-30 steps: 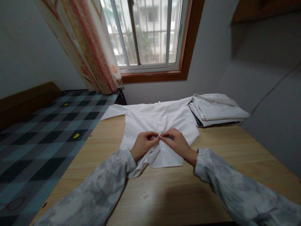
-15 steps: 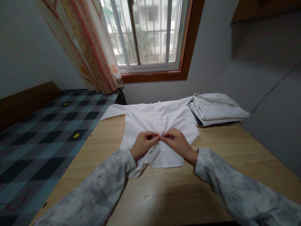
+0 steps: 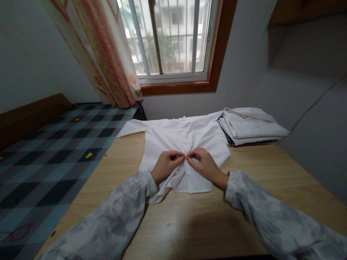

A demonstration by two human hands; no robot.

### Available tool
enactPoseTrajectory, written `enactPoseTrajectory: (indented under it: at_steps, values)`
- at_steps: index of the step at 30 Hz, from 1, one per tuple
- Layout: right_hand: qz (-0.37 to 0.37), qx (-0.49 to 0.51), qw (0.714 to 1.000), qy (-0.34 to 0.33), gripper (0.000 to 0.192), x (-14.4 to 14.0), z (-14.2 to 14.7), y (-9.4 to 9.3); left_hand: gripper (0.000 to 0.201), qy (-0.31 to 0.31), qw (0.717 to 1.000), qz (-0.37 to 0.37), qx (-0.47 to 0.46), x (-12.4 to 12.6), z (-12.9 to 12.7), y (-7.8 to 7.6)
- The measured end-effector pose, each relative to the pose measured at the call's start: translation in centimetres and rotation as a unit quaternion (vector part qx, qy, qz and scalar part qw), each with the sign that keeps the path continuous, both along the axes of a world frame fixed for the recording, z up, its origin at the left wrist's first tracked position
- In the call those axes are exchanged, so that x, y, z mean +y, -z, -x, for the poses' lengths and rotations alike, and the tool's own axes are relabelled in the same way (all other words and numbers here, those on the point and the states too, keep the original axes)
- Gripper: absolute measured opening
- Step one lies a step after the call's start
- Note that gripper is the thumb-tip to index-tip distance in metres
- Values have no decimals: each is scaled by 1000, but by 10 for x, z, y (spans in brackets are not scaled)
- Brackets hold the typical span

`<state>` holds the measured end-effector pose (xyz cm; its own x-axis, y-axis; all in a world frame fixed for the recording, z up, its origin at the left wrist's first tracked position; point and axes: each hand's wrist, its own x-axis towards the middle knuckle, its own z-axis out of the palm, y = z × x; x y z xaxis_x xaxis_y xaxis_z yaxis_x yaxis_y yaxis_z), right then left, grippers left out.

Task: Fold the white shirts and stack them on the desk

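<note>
A white shirt [image 3: 162, 139] lies spread on the wooden table [image 3: 168, 231], its front placket facing up and one sleeve reaching left. At the lower middle of the placket, my left hand [image 3: 166, 165] pinches the cloth between thumb and fingers. My right hand [image 3: 204, 164] pinches the same spot from the other side, the fingertips of both hands almost meeting. Creases run outward from there, and the hem below is rumpled on the left. Whatever small part sits between the fingertips is hidden.
Folded white clothes [image 3: 255, 124] are stacked at the table's back right, touching the shirt. A bed with a checked cover [image 3: 62, 162] adjoins the table on the left. Behind stand a window [image 3: 173, 43] and a patterned curtain [image 3: 108, 54].
Hardly anything differs. Both hands keep their pinch on the shirt, with only a tiny shift at the fingertips and a slight movement of the whole view.
</note>
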<state>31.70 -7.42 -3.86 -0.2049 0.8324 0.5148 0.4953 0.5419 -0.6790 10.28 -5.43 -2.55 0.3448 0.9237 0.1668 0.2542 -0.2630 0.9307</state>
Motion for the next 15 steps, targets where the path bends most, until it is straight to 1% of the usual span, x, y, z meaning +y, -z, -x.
enactPoseTrajectory:
  at_steps: [7, 15]
  values:
    - [-8, 6, 1000, -3, 8, 0, 1, -1, 35, -11, 1000, 3, 7, 0, -1, 1]
    - [-5, 16, 999, -31, 6, 0, -1, -2, 36, -14, 1000, 16, 10, -1, 0, 0]
